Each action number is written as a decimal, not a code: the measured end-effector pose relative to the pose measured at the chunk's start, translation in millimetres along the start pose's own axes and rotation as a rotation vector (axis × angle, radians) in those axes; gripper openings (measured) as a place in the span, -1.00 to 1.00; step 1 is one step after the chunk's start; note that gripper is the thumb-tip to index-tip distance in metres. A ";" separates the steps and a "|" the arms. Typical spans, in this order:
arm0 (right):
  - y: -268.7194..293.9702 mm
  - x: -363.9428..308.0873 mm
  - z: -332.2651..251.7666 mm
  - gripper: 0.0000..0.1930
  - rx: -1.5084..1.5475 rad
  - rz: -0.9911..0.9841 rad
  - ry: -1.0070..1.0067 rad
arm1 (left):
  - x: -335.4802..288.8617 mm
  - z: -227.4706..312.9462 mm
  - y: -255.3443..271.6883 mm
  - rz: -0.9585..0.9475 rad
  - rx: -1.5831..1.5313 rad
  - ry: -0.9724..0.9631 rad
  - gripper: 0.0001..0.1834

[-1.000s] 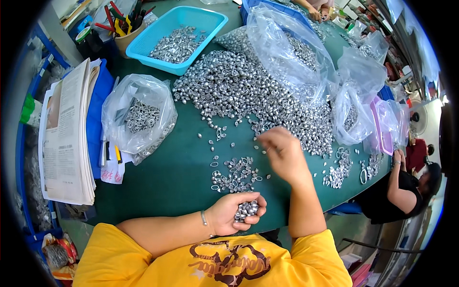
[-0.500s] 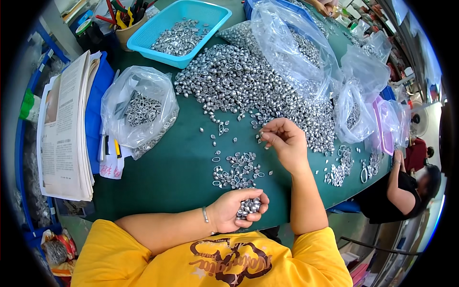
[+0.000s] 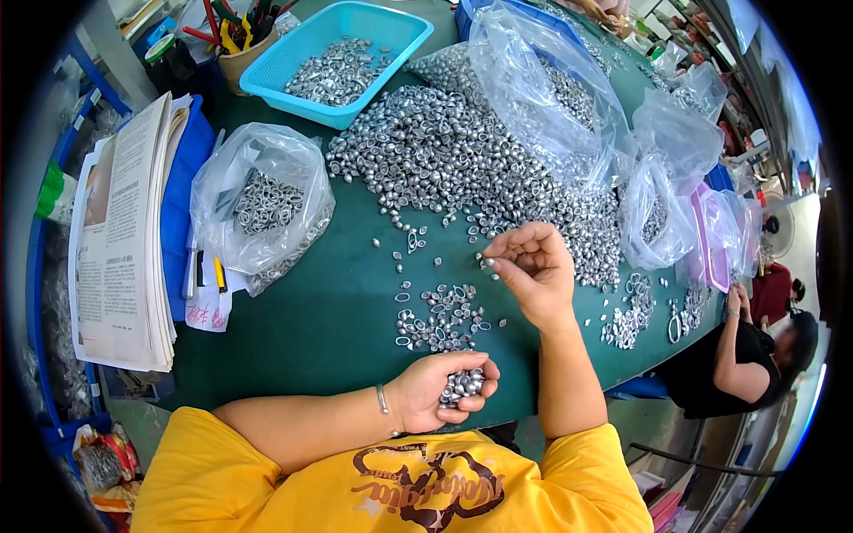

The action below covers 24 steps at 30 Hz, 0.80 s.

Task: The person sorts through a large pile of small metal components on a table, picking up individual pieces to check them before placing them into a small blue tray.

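Observation:
My left hand (image 3: 425, 391) is cupped palm-up close to my body, its fingers curled round a handful of small silver oval metal pieces (image 3: 462, 388). Farther off to the right, my right hand (image 3: 538, 271) pinches a small silver metal piece (image 3: 486, 261) between thumb and forefinger. Between the hands lies a loose cluster of silver ovals and rings (image 3: 440, 317) on the green table (image 3: 275, 355). Beyond my right hand spreads a large heap of similar silver pieces (image 3: 444, 147).
A turquoise basket (image 3: 342, 115) and a plastic bag of rings (image 3: 262, 195) stand at the left. Papers (image 3: 124, 240) lean beside a blue bin (image 3: 182, 186). Clear bags (image 3: 551, 89) lie over the heap. Another person (image 3: 746, 355) sits at the right.
My right hand has shifted very slightly, and its fingertips sit a little lower with the small piece. My left hand has stayed in place.

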State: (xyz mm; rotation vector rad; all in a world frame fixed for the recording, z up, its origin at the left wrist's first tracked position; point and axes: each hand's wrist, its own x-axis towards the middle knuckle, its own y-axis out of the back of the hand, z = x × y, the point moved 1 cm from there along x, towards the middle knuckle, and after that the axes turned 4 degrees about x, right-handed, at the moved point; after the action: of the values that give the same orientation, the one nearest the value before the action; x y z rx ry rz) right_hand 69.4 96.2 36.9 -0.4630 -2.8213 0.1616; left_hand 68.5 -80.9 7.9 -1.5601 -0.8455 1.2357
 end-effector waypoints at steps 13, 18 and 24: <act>-19.6 29.8 -7.6 -0.81 -0.156 -0.131 -0.541 | 1.4 -2.4 0.0 -0.028 0.045 0.014 -0.74; -79.5 102.0 -45.8 -0.69 0.201 -0.023 -0.099 | -0.1 0.1 4.7 -0.003 0.031 -0.026 -0.76; -38.8 95.5 -47.5 -0.81 -0.743 -0.197 -0.027 | 0.5 0.1 4.3 -0.014 0.018 -0.025 -0.77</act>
State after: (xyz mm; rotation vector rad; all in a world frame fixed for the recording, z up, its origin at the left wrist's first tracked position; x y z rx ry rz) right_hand -15.3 94.0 112.4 -0.3153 -2.8459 -0.9451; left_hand 68.4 -81.8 3.6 -1.5251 -0.8572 1.2518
